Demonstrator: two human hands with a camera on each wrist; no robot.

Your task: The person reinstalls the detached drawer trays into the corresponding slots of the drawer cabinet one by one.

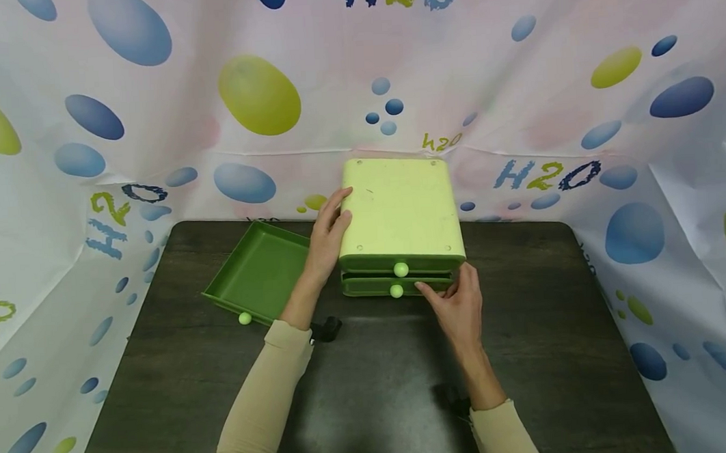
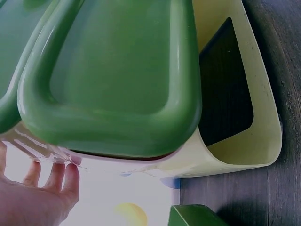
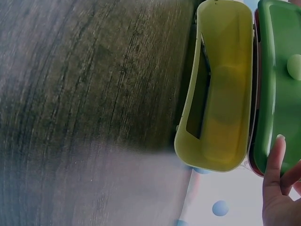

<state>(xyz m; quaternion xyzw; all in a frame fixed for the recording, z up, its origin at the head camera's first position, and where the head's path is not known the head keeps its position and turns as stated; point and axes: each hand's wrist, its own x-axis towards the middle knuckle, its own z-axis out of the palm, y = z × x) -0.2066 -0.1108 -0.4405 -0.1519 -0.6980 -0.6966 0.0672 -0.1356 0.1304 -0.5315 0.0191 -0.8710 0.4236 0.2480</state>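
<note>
A pale green drawer cabinet (image 1: 401, 204) holds two dark green drawers with round light knobs, one above the other. Its lowest slot (image 3: 228, 103) has no drawer in it. My left hand (image 1: 327, 245) rests along the cabinet's left side; its fingertips touch the casing in the left wrist view. At the right end of the lower fitted drawer (image 1: 372, 285), my right hand (image 1: 462, 310) has its thumb on the drawer front and its other fingers bent round the corner, partly hidden. Another green drawer (image 1: 260, 266) lies apart on the table, left of my left forearm.
The dark wooden table (image 1: 528, 327) extends around the cabinet. A printed white sheet (image 1: 505, 109) with blue and green ovals hangs close behind the cabinet and along both sides. Dark straps with small devices are at both wrists.
</note>
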